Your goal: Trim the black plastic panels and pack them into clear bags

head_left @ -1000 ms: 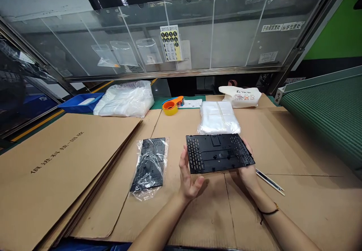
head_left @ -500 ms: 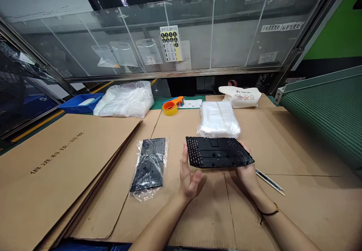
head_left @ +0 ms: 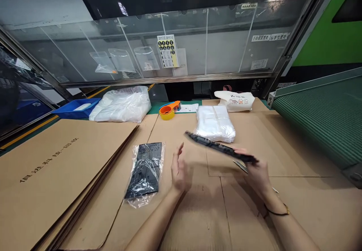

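Note:
My right hand (head_left: 256, 173) grips one end of a flat black plastic panel (head_left: 219, 147), which is seen almost edge-on and slopes up to the left above the cardboard. My left hand (head_left: 178, 170) is open just left of the panel's free end, fingers apart and off the panel. To the left, a second black panel sealed in a clear plastic bag (head_left: 144, 171) lies flat on the cardboard. A stack of clear plastic bags (head_left: 215, 122) sits just behind the held panel.
Large brown cardboard sheets (head_left: 62, 168) cover the bench. At the back are an orange tape dispenser (head_left: 168, 110), a bulky white plastic bundle (head_left: 121, 105), a blue tray (head_left: 76, 107) and a white printed pouch (head_left: 234, 100). A green conveyor (head_left: 325, 119) runs along the right.
The panel has tipped from facing me to nearly edge-on. My left hand has let go of its left edge, and only my right hand holds it now. The view shifted slightly.

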A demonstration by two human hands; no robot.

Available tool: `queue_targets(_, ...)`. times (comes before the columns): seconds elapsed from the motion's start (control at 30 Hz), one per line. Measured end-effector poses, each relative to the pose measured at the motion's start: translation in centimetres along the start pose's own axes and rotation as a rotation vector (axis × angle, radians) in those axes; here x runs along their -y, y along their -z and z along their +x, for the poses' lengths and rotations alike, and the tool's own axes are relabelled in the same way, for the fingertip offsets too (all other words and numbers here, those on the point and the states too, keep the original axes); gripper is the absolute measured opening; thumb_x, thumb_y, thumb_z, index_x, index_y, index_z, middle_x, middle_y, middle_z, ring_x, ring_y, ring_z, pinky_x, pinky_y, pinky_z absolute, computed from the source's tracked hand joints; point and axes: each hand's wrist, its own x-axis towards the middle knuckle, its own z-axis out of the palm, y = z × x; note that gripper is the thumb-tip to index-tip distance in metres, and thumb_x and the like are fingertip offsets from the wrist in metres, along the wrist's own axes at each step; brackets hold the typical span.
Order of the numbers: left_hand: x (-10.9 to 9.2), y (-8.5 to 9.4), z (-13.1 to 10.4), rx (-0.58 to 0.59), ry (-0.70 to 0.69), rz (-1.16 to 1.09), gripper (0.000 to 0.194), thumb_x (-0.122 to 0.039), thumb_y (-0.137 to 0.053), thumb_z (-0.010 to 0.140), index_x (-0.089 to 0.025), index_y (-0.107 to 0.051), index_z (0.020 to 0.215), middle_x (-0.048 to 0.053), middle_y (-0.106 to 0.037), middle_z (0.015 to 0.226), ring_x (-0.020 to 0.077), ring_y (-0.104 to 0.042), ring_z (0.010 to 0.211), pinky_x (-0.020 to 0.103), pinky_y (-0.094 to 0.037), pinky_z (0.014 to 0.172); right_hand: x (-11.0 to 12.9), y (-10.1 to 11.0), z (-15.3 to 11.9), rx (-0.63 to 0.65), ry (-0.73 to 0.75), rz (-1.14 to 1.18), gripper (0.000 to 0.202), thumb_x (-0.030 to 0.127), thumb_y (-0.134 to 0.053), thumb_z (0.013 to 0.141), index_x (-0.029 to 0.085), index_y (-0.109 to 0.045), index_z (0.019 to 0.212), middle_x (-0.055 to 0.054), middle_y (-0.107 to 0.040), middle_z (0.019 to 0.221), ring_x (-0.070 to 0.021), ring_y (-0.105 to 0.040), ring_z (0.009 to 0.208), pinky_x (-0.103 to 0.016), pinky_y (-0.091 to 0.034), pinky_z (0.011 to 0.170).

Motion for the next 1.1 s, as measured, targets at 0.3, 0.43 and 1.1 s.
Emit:
queue_targets(0.3,-1.7,-7.6,9.2,0.537,-0.521,0.806,0.038,-0.006,-0.042,0.089,-0.010,-0.053,0.125,0.021,-0.046,0.143,0.0308,-0.049,0.128,0.046,-0.042,0.102,-4.5,3.4,-0.4,-0.416,-0.317,-0.169,0.072,0.078,-0.058,0.073,0.009,-0.071,0.087,-0.017,-0.072,0.084,-0.0283,-0.067,0.076,-0.035,-0.052,0.070)
queue_targets(0.43,-1.8,-9.3,11.3,0.705,-0.567,0.938,0.025,0.000,-0.043,0.086,-0.010,-0.063,0.097,0.018,-0.067,0.101,0.0274,-0.063,0.098,0.039,-0.047,0.085,-3.6,3.4,-0.4,-0.452,-0.359,-0.191,0.077,0.083,-0.057,0.068,0.010,-0.072,0.084,-0.017,-0.071,0.081,-0.0285,-0.066,0.071,-0.033,-0.049,0.064)
queue_targets(1.1,-0.9,-11.5,17.0,0.807,0.050,0.726,0.023,-0.036,-0.060,0.092,-0.014,-0.063,0.096,0.004,-0.064,0.094,0.0158,-0.061,0.082,0.034,-0.053,0.076,-0.3,2.6,-1.6,-0.138,-0.127,-0.140,0.046,0.059,-0.053,0.090,0.015,-0.066,0.080,-0.003,-0.059,0.052,-0.0149,-0.047,0.038,-0.026,-0.034,0.039)
